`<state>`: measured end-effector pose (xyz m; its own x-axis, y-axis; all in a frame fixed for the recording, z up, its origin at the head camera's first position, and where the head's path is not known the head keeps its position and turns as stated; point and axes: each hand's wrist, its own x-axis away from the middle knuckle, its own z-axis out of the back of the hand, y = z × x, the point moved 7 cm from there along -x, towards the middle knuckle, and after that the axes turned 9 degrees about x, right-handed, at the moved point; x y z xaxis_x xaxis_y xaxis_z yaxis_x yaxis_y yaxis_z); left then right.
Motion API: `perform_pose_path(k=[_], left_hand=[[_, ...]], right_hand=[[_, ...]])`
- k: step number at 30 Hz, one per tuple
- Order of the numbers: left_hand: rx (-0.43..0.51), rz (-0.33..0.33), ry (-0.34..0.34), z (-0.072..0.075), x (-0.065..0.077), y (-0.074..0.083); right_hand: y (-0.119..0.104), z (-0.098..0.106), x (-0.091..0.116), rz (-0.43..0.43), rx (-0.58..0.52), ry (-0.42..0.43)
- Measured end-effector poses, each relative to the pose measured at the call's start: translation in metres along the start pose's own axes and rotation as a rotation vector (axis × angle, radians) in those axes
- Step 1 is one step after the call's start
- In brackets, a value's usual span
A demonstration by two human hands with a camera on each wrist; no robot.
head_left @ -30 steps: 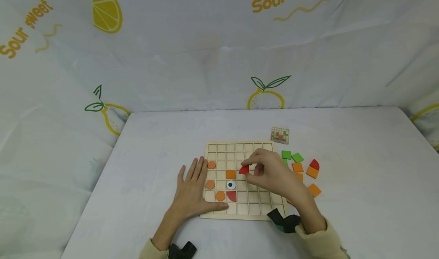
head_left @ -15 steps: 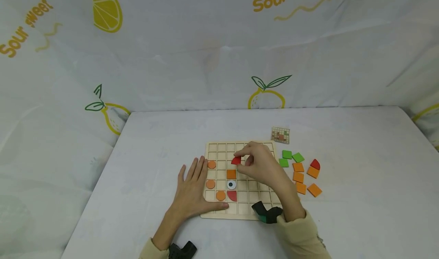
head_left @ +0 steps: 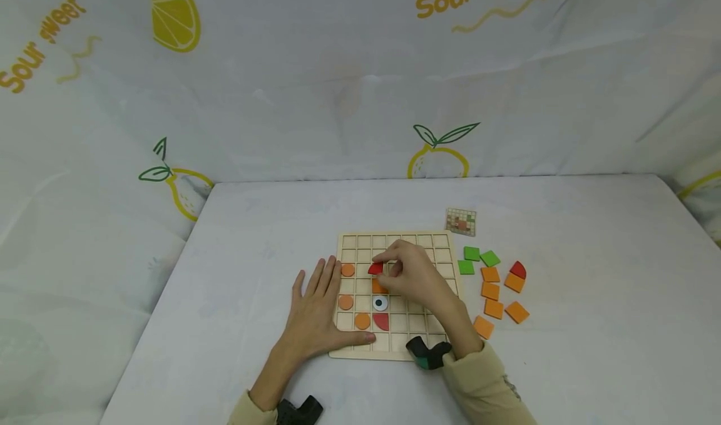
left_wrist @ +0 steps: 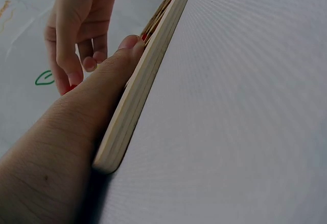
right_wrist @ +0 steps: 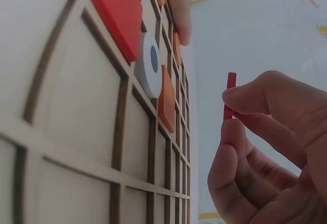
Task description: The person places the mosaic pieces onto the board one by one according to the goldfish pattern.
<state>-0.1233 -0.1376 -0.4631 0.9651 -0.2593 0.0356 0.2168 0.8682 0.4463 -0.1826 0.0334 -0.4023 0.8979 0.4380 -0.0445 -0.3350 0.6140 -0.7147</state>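
My right hand (head_left: 412, 276) pinches a red quarter-circle tile (head_left: 375, 268) between thumb and fingertips, over the wooden grid board (head_left: 417, 343). In the right wrist view that red tile (right_wrist: 231, 93) is seen edge-on, held off the board's surface. My left hand (head_left: 315, 315) lies with fingers spread along the board's left side, the thumb reaching over its front left corner. On the board sit an orange square tile (head_left: 378, 286), a round eye tile (head_left: 380, 303), another red quarter-circle tile (head_left: 381, 322) and orange discs (head_left: 362, 321) on the left.
Right of the board lie several orange square tiles (head_left: 494, 309), green square tiles (head_left: 471, 253) and a red quarter-circle piece (head_left: 517, 270). A small printed pattern card (head_left: 460, 221) lies behind the board's back right corner. A fabric backdrop (head_left: 315, 99) rises behind the table.
My right hand has moved left across the board with the red quarter-circle tile, from the middle to over the column of the eye tile. The left hand has stayed in place.
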Motion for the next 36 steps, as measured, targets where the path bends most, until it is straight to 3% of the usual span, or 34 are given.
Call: perform_pose_path(k=[23,36], left_hand=[[-0.005,0.000,-0.007,0.002,0.002,-0.001],[0.003,-0.025,0.025,0.001,0.001,0.001]], right_hand=[[0.014,-0.009,-0.003,-0.047,0.018,0.031],[0.017,-0.010,-0.002,-0.053,0.049,0.022]])
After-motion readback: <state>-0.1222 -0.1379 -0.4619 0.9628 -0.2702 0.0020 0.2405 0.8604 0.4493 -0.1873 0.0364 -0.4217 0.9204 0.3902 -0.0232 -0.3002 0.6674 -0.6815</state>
